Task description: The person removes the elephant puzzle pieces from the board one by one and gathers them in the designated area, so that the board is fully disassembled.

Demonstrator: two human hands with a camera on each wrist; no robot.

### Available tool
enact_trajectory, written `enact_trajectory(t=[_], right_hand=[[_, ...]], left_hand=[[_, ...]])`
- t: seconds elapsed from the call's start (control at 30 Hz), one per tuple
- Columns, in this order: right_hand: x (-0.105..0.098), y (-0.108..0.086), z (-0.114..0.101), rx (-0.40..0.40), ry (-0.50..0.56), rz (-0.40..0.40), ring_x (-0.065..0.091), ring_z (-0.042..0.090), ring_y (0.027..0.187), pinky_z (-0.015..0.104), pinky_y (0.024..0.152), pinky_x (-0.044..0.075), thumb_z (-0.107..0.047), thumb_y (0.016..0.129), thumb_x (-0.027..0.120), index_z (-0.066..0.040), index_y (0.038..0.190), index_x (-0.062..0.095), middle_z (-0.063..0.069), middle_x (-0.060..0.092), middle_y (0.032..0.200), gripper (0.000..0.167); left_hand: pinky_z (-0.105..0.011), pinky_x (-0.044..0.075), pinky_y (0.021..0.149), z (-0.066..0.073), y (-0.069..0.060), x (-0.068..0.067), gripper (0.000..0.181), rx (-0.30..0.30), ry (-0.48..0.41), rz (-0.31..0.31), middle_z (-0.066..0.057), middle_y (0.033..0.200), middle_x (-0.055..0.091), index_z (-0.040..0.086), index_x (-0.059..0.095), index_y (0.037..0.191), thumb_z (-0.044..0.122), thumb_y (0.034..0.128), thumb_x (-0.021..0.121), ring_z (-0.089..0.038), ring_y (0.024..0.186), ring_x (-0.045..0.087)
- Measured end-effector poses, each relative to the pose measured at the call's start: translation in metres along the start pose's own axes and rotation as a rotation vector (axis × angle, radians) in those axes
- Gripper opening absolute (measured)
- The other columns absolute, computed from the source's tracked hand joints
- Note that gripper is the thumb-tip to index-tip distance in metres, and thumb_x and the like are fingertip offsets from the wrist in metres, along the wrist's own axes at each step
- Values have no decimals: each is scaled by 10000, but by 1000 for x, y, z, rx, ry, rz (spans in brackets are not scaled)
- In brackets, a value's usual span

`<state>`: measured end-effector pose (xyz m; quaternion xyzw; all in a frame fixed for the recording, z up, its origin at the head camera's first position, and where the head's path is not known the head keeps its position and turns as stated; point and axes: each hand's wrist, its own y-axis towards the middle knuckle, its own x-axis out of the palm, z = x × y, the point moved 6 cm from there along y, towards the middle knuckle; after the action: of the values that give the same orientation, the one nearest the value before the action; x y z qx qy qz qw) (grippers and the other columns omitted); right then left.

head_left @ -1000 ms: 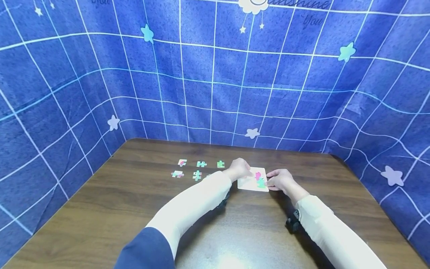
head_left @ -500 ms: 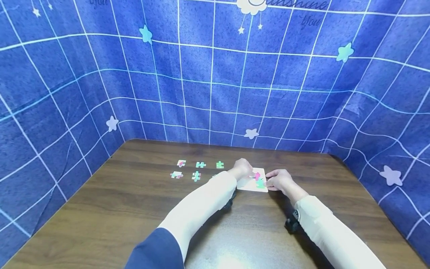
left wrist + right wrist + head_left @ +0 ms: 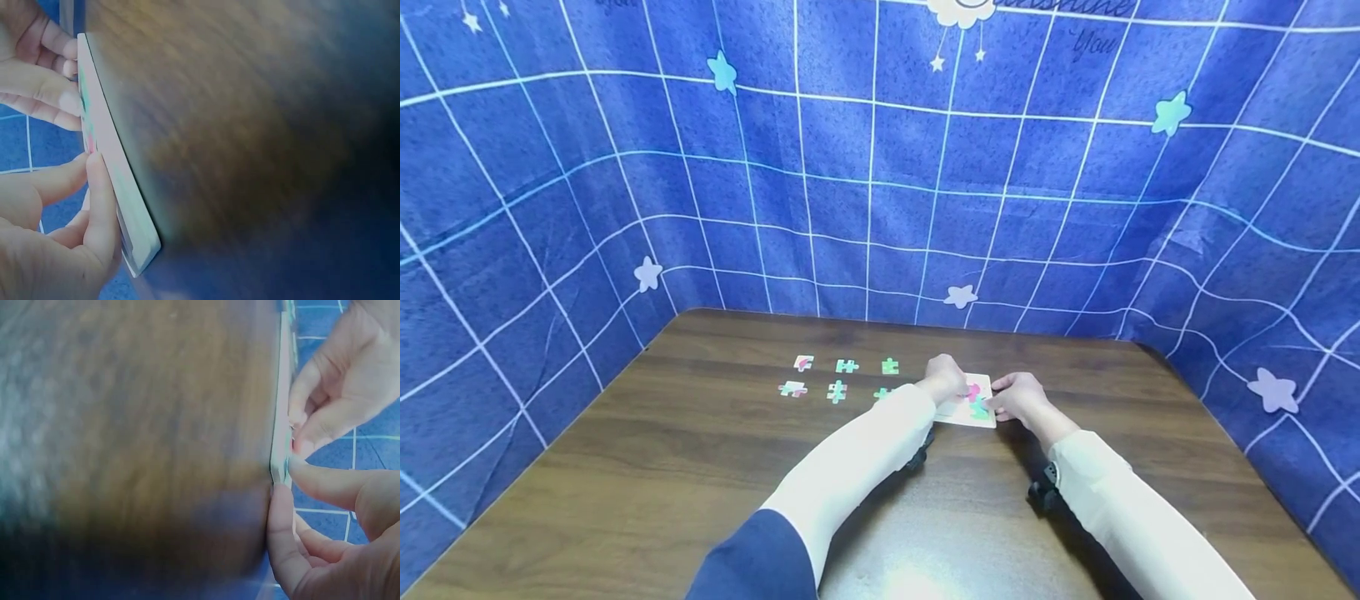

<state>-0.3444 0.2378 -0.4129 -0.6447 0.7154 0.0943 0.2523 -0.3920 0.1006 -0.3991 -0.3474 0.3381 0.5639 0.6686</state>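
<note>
The left hand (image 3: 946,377) has edged rightward over the white, square puzzle tray (image 3: 955,418), pinching a small, mostly hidden piece (image 3: 962,395) beside the pink-and-teal jigsaw pieces (image 3: 974,390) in it; the right hand (image 3: 1021,396) grips the tray's right edge. Six multicoloured jigsaw pieces (image 3: 837,392) lie leftward on the brown wood-grain bench (image 3: 737,433) (the blue gridded curtain (image 3: 850,200) reads "You").

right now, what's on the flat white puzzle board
Pink and green patches show on the board. The left hand covers its far left corner, the right hand part of its right edge; what lies beneath cannot be seen.
</note>
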Motion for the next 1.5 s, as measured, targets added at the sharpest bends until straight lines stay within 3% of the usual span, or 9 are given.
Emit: enact_trajectory(t=[0.23, 0.33, 0.37, 0.53, 0.7, 0.9, 1.23, 1.37, 1.5], right_hand=[[-1, 3, -2, -4, -82, 52, 603, 93, 555, 220, 567, 593, 50, 757, 750, 105, 1124, 597, 205, 622, 970, 401], [-1, 4, 0, -9, -83, 45, 611, 94, 562, 223, 578, 594, 50, 758, 747, 105, 1134, 599, 262, 621, 1049, 408], [-1, 5, 0, -7, -81, 42, 614, 96, 565, 224, 584, 595, 49, 757, 748, 102, 1137, 601, 269, 620, 1066, 410], [-2, 7, 1, -5, -93, 42, 635, 107, 576, 237, 600, 597, 31, 762, 753, 84, 1149, 601, 273, 634, 1074, 419], [-3, 7, -1, -12, -85, 42, 634, 112, 584, 227, 598, 590, 31, 761, 751, 86, 1150, 595, 256, 633, 1057, 422], [-1, 6, 1, -3, -40, 28, 605, 101, 553, 233, 586, 593, 58, 757, 750, 96, 1156, 583, 115, 644, 851, 435], [0, 6, 2, -17, -29, 29, 578, 73, 515, 201, 545, 572, 63, 754, 745, 112, 1145, 579, 117, 638, 861, 428], [-1, 6, 2, -1, 9, 46, 581, 69, 537, 193, 555, 575, 79, 751, 740, 111, 1132, 592, 147, 603, 923, 410], [1, 2, 0, 10, 87, 48, 618, 79, 547, 216, 580, 597, 111, 755, 723, 136, 1091, 605, 127, 613, 858, 357]], left_hand=[[-194, 543, 717, -4, 20, 13, 231, -20, 88, 17, -29, 902, 740, 84, 751, 824, 280, 714, 805, -171, 842, 659], [-193, 544, 719, -5, 16, 11, 230, -58, 57, 28, -32, 913, 744, 87, 757, 831, 277, 712, 812, -166, 840, 665], [-195, 549, 749, -2, 7, 4, 218, -82, 46, 12, -34, 942, 747, 84, 764, 856, 259, 735, 809, -168, 868, 670], [-198, 544, 743, 1, -4, -3, 138, -83, 5, 65, 11, 918, 757, 153, 788, 819, 277, 761, 806, -159, 868, 674], [-205, 548, 778, 2, -2, -4, 78, -62, -12, 93, 40, 918, 757, 184, 790, 804, 257, 776, 787, -166, 912, 679], [-201, 546, 770, -2, 1, 1, 85, -74, -26, 83, 32, 917, 758, 186, 794, 794, 268, 772, 789, -167, 906, 680], [-169, 518, 801, -8, 4, 5, 75, -107, -180, 42, 29, 900, 757, 175, 792, 785, 239, 756, 816, -138, 892, 668], [-150, 510, 734, -8, 4, 5, 75, -106, -151, 58, 22, 886, 759, 168, 795, 781, 230, 744, 818, -132, 850, 666], [-146, 506, 690, -8, 5, 6, 90, -109, -119, 71, 15, 886, 761, 161, 797, 786, 234, 739, 821, -131, 837, 672]])
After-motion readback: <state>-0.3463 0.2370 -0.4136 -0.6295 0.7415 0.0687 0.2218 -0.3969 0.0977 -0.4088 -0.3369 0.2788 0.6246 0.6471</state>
